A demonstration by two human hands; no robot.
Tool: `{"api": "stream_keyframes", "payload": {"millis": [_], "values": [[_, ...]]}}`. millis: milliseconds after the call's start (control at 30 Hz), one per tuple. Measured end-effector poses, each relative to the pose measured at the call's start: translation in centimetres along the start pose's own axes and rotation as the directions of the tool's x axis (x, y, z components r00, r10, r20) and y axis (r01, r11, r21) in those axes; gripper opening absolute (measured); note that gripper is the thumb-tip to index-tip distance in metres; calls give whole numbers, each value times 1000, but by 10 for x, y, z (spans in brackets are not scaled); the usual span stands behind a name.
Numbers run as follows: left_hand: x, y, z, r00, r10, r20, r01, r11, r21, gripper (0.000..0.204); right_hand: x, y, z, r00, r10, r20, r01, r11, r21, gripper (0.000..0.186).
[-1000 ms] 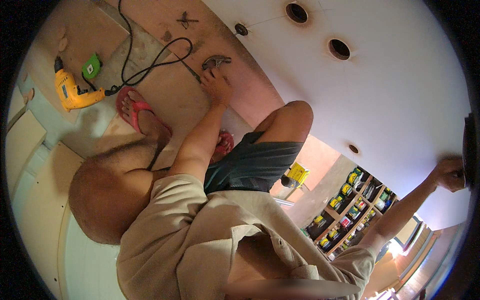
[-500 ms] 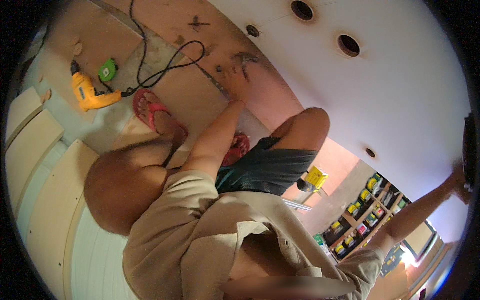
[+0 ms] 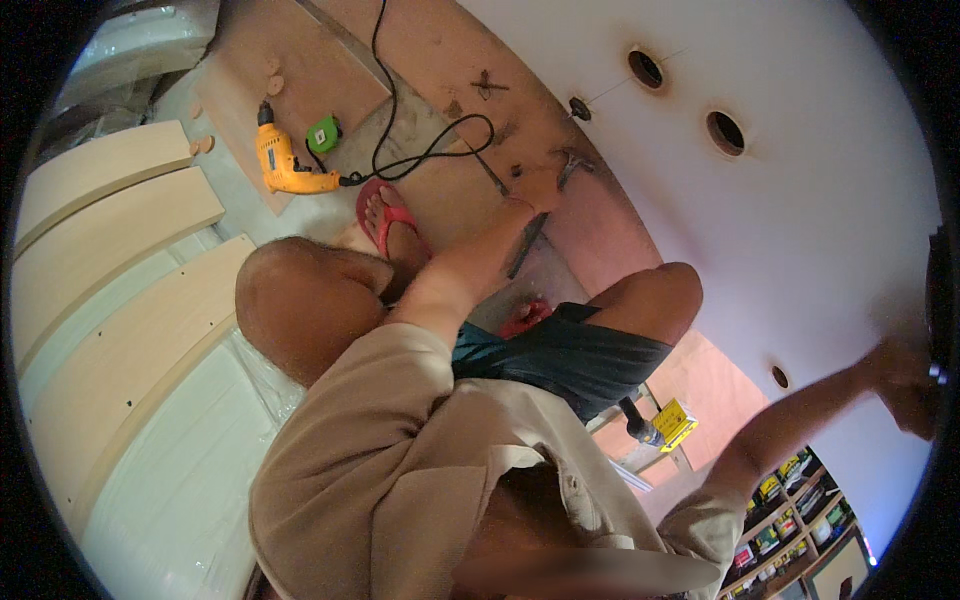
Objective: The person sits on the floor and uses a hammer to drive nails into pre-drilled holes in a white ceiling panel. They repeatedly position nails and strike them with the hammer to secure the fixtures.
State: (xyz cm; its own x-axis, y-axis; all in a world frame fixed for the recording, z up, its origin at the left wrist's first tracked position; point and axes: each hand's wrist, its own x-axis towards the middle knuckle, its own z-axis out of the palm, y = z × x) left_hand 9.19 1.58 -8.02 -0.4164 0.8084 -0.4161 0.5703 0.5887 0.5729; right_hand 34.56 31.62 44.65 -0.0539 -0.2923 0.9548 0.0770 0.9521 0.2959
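My left hand [image 3: 540, 190] is low over the floor at a dark tool [image 3: 572, 162], its fingers smeared by motion, so I cannot tell whether it grips it. A dark strip [image 3: 525, 245] lies along that forearm. My right hand [image 3: 900, 390] is raised at the far right against the large white panel [image 3: 820, 220], closed at a black object [image 3: 935, 290] cut off by the view's rim; what it grips is unclear. The panel has several round holes [image 3: 726, 133]. A yellow corded drill [image 3: 288, 165] and a green tape measure [image 3: 323, 134] lie beyond my sandalled foot.
Pale curved boards [image 3: 115, 205] lie at the left beside plastic-covered material. A plywood sheet [image 3: 330, 65] with small wooden discs [image 3: 274, 85] is on the floor, crossed by black cable. A yellow box [image 3: 675, 425] and shelves of packages [image 3: 790, 510] are at lower right.
The view has swung, shifting the scene rightward and down and showing more boards at left. My left hand's dark tool has shifted slightly along the floor. My right hand remains at the black object.
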Motion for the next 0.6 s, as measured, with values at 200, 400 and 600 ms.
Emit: {"api": "stream_keyframes", "payload": {"millis": [200, 400, 600], "values": [[7, -52, -93, 963, 270, -17, -267, 958, 106, 38, -41, -44, 31, 997, 5, -80, -3, 1000, 28, 28], [7, -40, -266, 979, 174, 102, -202, 856, 476, 44, -51, -93, 54, 962, 249, -116, -249, 968, 11, 27], [-59, 32, -393, 952, 305, 32, -278, 813, 511, 29, -49, -118, 62, 921, 388, 40, -390, 918, 72, 8]]}}
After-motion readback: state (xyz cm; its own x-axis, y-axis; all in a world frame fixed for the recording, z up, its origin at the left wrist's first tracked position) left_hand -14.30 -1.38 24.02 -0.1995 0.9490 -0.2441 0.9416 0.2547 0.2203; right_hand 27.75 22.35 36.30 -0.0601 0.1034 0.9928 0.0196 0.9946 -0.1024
